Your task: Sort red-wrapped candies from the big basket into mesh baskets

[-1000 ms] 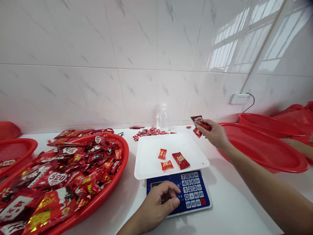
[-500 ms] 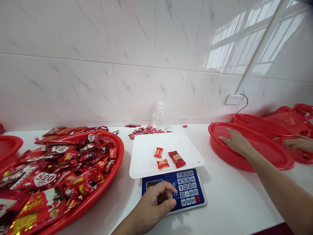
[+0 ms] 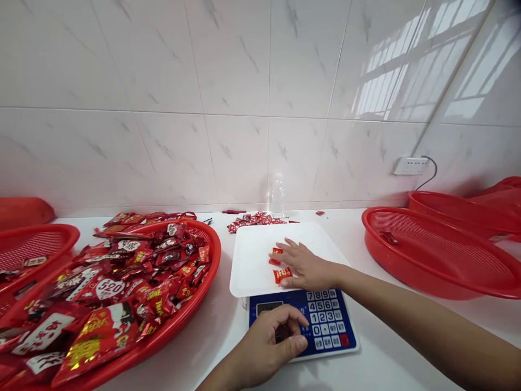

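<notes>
My right hand point(image 3: 307, 266) is spread over the white weighing tray point(image 3: 252, 239), fingers stretched towards the left. Two small red candy packets lie under its fingertips: an upper packet point(image 3: 275, 256) and a lower packet point(image 3: 282, 275). Whatever lies beneath the palm is hidden. In front of the tray, my left hand point(image 3: 274, 342) hovers loosely curled over the blue scale point(image 3: 350, 320), thumb and forefinger apart, nothing visibly held. It partly covers the display and keypad. To the left stands a red basket point(image 3: 214, 260) heaped with red candy packets point(image 3: 109, 288).
A red sieve basket point(image 3: 431, 277) at right contains one dark red packet point(image 3: 388, 237). Another red basket point(image 3: 448, 209) stands behind it. Several small packets point(image 3: 254, 221) and a clear plastic cup point(image 3: 277, 195) sit by the wall. Another red basket point(image 3: 61, 233) is at far left.
My right hand has moved left from the right basket onto the tray, over where the larger packet lay. My left hand keeps its place by the scale. The other person's hand is out of view.
</notes>
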`<state>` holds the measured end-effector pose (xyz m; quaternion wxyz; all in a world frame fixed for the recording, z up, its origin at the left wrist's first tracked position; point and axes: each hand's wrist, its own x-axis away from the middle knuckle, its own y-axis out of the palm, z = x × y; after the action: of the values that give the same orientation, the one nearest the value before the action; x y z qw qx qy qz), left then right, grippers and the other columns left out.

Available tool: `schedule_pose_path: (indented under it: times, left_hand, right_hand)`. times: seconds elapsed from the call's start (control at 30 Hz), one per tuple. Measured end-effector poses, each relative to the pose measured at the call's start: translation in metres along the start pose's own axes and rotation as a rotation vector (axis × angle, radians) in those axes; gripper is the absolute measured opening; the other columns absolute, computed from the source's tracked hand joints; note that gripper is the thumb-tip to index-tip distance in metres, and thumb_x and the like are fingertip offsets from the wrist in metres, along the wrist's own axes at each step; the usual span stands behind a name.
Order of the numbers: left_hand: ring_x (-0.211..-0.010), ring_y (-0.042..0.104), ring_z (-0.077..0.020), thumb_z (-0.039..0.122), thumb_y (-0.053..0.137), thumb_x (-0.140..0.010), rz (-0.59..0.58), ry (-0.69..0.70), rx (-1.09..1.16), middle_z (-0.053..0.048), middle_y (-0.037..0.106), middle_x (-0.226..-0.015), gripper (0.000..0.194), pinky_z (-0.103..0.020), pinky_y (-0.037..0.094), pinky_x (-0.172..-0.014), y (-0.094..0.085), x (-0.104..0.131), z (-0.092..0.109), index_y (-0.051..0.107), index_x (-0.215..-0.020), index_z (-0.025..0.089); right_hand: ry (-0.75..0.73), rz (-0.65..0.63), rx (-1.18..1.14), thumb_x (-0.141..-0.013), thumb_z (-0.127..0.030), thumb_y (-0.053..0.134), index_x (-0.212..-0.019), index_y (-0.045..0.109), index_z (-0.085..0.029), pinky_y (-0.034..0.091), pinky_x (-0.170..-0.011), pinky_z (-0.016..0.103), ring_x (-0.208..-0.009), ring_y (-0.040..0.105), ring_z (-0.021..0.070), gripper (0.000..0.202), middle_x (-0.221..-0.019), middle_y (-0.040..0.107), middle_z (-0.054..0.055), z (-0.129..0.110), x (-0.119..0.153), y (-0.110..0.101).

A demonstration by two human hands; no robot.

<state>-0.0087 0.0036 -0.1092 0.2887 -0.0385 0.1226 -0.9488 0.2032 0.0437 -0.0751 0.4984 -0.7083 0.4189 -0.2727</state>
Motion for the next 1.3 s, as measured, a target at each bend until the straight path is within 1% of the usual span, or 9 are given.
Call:
schedule_pose_path:
  times: [0.1, 0.27, 0.4, 0.57, 0.73, 0.83, 0.93, 1.13, 1.3]
  left_hand:
    - [-0.07, 0.047, -0.0123, 0.049, 0.058, -0.084, 0.011, -0.007, -0.011, 0.0, 0.056, -0.08, 0.036, -0.024, 0.035, -0.066, 0.0, 0.0, -0.001, 0.06, -0.102, 0.018]
    - [-0.07, 0.047, -0.013, 0.049, 0.061, -0.082, 0.028, -0.022, 0.023, 0.0, 0.056, -0.079, 0.037, -0.024, 0.035, -0.066, 0.002, 0.001, 0.0, 0.062, -0.1, 0.017]
    - [-0.07, 0.047, -0.0133, 0.049, 0.062, -0.081, 0.042, -0.039, 0.018, 0.0, 0.056, -0.078, 0.036, -0.025, 0.035, -0.066, 0.002, 0.0, 0.001, 0.062, -0.099, 0.018]
    - [-0.07, 0.047, -0.013, 0.051, 0.062, -0.081, 0.039, -0.039, -0.006, 0.0, 0.056, -0.079, 0.037, -0.024, 0.034, -0.065, 0.001, -0.001, -0.002, 0.062, -0.1, 0.019]
    - [-0.068, 0.045, -0.0123, 0.054, 0.061, -0.08, 0.038, -0.023, -0.02, 0.0, 0.055, -0.079, 0.041, -0.024, 0.034, -0.064, 0.001, -0.001, -0.006, 0.062, -0.102, 0.018]
    - [-0.067, 0.045, -0.0124, 0.058, 0.059, -0.079, 0.004, 0.006, -0.032, -0.002, 0.056, -0.08, 0.047, -0.024, 0.033, -0.062, 0.002, 0.0, -0.008, 0.062, -0.103, 0.018]
    - [-0.066, 0.045, -0.0122, 0.061, 0.058, -0.079, -0.042, 0.033, -0.043, -0.002, 0.057, -0.08, 0.05, -0.024, 0.033, -0.06, 0.001, 0.0, -0.01, 0.062, -0.105, 0.019]
    - [-0.069, 0.046, -0.0127, 0.061, 0.058, -0.079, -0.038, 0.03, -0.053, -0.002, 0.057, -0.082, 0.049, -0.024, 0.034, -0.063, 0.0, 0.0, -0.011, 0.062, -0.105, 0.02]
    - [-0.07, 0.046, -0.0124, 0.06, 0.06, -0.078, -0.028, 0.009, -0.035, -0.002, 0.058, -0.083, 0.048, -0.024, 0.035, -0.065, -0.001, -0.001, -0.014, 0.062, -0.105, 0.019]
  right_hand:
    - [-0.078, 0.016, 0.024, -0.088, -0.064, 0.041, -0.141, 0.038, -0.037, 0.015, -0.11, 0.06, -0.143, 0.013, 0.0335, 0.06, -0.154, 0.029, 0.005, -0.005, -0.018, 0.004]
    - [-0.151, 0.162, 0.104, -0.094, -0.042, 0.046, -0.119, 0.06, -0.027, 0.034, -0.101, 0.037, -0.116, 0.049, 0.0186, 0.032, -0.123, 0.059, 0.005, -0.007, -0.031, 0.009]
    - [-0.113, 0.262, 0.191, -0.091, -0.045, 0.049, -0.097, 0.065, -0.022, 0.043, -0.076, 0.03, -0.088, 0.055, 0.0182, 0.028, -0.095, 0.064, 0.005, -0.005, -0.031, 0.013]
    - [-0.053, 0.363, 0.29, -0.092, -0.044, 0.045, -0.078, 0.062, -0.021, 0.037, -0.061, 0.025, -0.07, 0.055, 0.0142, 0.032, -0.077, 0.062, 0.002, 0.0, -0.025, 0.01]
    - [0.161, 0.61, 0.349, -0.095, -0.045, 0.038, -0.074, 0.058, -0.021, 0.039, -0.062, 0.024, -0.068, 0.055, 0.0125, 0.037, -0.077, 0.062, 0.001, 0.03, 0.012, -0.029]
    - [0.378, 0.791, 0.421, -0.093, -0.048, 0.038, -0.076, 0.058, -0.022, 0.037, -0.058, 0.027, -0.075, 0.057, 0.0171, 0.037, -0.083, 0.063, 0.004, 0.064, 0.051, -0.057]
    - [0.59, 0.891, 0.496, -0.09, -0.051, 0.041, -0.077, 0.057, -0.023, 0.031, -0.049, 0.029, -0.073, 0.057, 0.0218, 0.035, -0.085, 0.064, 0.007, 0.101, 0.093, -0.073]
    - [0.83, 0.815, 0.525, -0.088, -0.056, 0.039, -0.077, 0.062, -0.025, 0.034, -0.044, 0.034, -0.074, 0.062, 0.0307, 0.04, -0.09, 0.067, 0.015, 0.157, 0.148, -0.072]
    - [0.841, 0.773, 0.558, -0.084, -0.061, 0.04, -0.095, 0.067, -0.017, 0.043, -0.06, 0.051, -0.09, 0.06, 0.0452, 0.053, -0.098, 0.066, 0.023, 0.163, 0.149, -0.063]
